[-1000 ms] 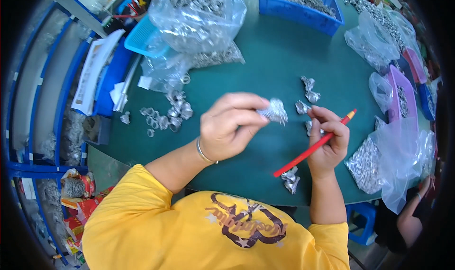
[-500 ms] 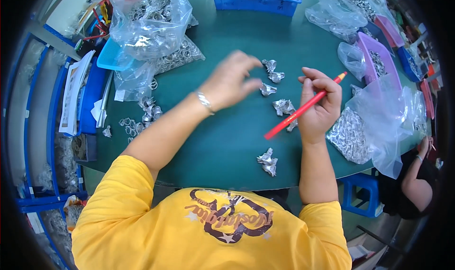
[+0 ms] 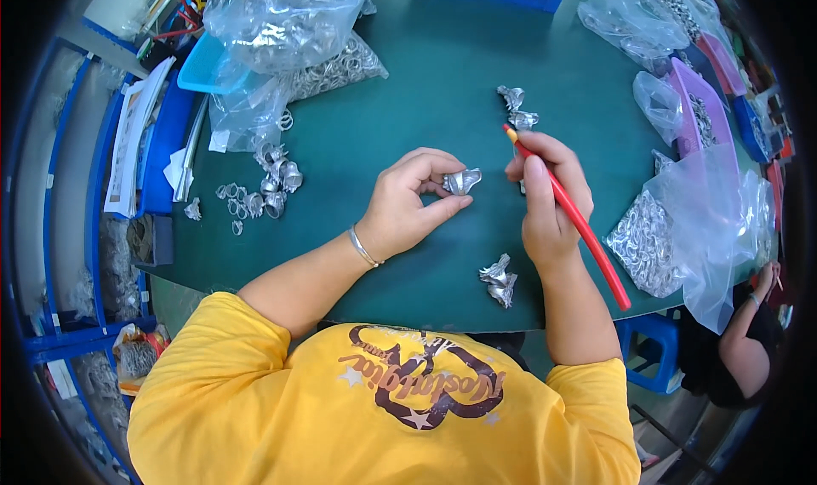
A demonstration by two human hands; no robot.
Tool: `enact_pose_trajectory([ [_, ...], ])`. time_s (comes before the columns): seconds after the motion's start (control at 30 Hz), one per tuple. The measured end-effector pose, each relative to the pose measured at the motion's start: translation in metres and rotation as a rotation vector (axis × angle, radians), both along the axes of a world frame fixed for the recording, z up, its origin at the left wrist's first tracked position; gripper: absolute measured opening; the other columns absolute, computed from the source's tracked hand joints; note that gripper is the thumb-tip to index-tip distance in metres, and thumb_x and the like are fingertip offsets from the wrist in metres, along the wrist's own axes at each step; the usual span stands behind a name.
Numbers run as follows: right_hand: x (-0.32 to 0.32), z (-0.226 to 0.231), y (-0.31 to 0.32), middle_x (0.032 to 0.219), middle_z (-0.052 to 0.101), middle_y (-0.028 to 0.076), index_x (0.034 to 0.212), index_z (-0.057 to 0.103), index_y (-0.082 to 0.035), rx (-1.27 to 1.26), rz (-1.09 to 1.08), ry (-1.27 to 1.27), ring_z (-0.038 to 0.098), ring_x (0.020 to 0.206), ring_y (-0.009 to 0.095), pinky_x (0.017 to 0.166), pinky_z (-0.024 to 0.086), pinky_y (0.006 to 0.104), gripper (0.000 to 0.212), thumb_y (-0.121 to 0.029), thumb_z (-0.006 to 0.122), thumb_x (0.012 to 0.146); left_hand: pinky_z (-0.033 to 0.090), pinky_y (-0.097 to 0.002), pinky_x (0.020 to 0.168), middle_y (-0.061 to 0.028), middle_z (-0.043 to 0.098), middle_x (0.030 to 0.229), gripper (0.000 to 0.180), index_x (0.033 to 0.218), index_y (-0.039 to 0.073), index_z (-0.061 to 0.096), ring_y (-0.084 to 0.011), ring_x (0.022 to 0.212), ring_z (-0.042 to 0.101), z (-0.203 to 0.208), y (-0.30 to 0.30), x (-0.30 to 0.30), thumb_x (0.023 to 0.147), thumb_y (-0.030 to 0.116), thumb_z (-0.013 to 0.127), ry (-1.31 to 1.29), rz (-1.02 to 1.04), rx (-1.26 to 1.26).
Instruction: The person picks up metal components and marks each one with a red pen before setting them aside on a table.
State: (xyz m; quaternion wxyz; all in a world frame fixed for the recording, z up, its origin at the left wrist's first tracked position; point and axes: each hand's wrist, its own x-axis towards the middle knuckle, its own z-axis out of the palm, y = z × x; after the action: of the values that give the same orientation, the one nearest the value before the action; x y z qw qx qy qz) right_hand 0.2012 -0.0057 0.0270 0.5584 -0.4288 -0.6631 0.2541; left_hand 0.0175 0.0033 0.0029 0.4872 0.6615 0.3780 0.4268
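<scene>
a smooth green table (image 3: 425, 77) spreads through the centre toward twelve o'clock, its near edge curving from about nine around to half past three. blue-framed shelving (image 3: 85, 342) stands at nine o'clock, with pale grey boards (image 3: 81, 136) between its uprights. a greenish strip of floor (image 3: 177, 300) shows between eight and nine, a blue stool (image 3: 659, 325) sits at four, and the light falls evenly.

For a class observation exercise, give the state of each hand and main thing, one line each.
Left hand: pinching silver piece
Silver piece: held at its left side
Right hand: closed around red pencil
Red pencil: held, tip forward-left
Near-edge silver cluster: lying on green tabletop
Purple tray: open, holding silver parts
Blue stool: upright
</scene>
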Motion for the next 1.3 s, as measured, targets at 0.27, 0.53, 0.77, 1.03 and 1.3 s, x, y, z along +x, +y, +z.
enact_pose_trajectory([
  [0.27, -0.007, -0.009, 0.000, 0.073, 0.059, 0.009, 0.081, 0.053, -0.003, 0.231, 0.029, 0.084, 0.056, 0.060, 0.020, 0.062, 0.044, 0.0296, 0.014, 0.005, 0.064, 0.077, 0.052, -0.0245, 0.077, -0.0101, 0.056, 0.105, 0.032, 0.099, -0.001, 0.060, -0.0144, 0.091, 0.060, 0.000, 0.004, -0.006, 0.070, -0.009, 0.072, 0.029, 0.003, 0.154],
  [0.53, -0.009, -0.010, 0.000, 0.065, 0.057, 0.005, 0.076, 0.052, -0.006, 0.246, 0.131, 0.013, 0.053, 0.056, 0.018, 0.063, 0.038, 0.0315, 0.013, 0.003, 0.062, 0.076, 0.052, -0.0240, 0.071, -0.0091, 0.060, 0.099, 0.031, 0.094, 0.002, 0.062, -0.0143, 0.085, 0.061, 0.006, 0.002, -0.007, 0.067, -0.006, 0.074, 0.099, 0.045, 0.242],
  [0.77, -0.013, -0.010, 0.003, 0.065, 0.058, 0.005, 0.077, 0.052, -0.006, 0.266, 0.147, -0.062, 0.053, 0.056, 0.018, 0.061, 0.037, 0.0314, 0.014, 0.003, 0.063, 0.076, 0.051, -0.0250, 0.069, -0.0102, 0.062, 0.096, 0.031, 0.093, 0.002, 0.062, -0.0173, 0.083, 0.062, 0.003, 0.002, -0.005, 0.065, -0.005, 0.074, 0.107, 0.060, 0.334],
  [1.03, -0.013, -0.010, 0.002, 0.063, 0.055, 0.005, 0.076, 0.051, -0.006, 0.261, 0.142, -0.096, 0.052, 0.054, 0.019, 0.059, 0.037, 0.0317, 0.016, 0.004, 0.064, 0.075, 0.051, -0.0255, 0.069, -0.0101, 0.063, 0.095, 0.030, 0.092, 0.002, 0.063, -0.0178, 0.082, 0.062, 0.004, 0.002, -0.005, 0.064, -0.005, 0.073, 0.133, 0.057, 0.340],
  [1.3, -0.009, -0.010, 0.001, 0.063, 0.055, 0.005, 0.073, 0.051, -0.005, 0.244, 0.130, -0.132, 0.051, 0.054, 0.020, 0.059, 0.037, 0.0318, 0.015, 0.004, 0.064, 0.074, 0.052, -0.0254, 0.067, -0.0096, 0.062, 0.093, 0.028, 0.091, 0.002, 0.063, -0.0182, 0.079, 0.064, 0.002, 0.001, -0.004, 0.066, -0.003, 0.076, 0.065, 0.075, 0.252],
])
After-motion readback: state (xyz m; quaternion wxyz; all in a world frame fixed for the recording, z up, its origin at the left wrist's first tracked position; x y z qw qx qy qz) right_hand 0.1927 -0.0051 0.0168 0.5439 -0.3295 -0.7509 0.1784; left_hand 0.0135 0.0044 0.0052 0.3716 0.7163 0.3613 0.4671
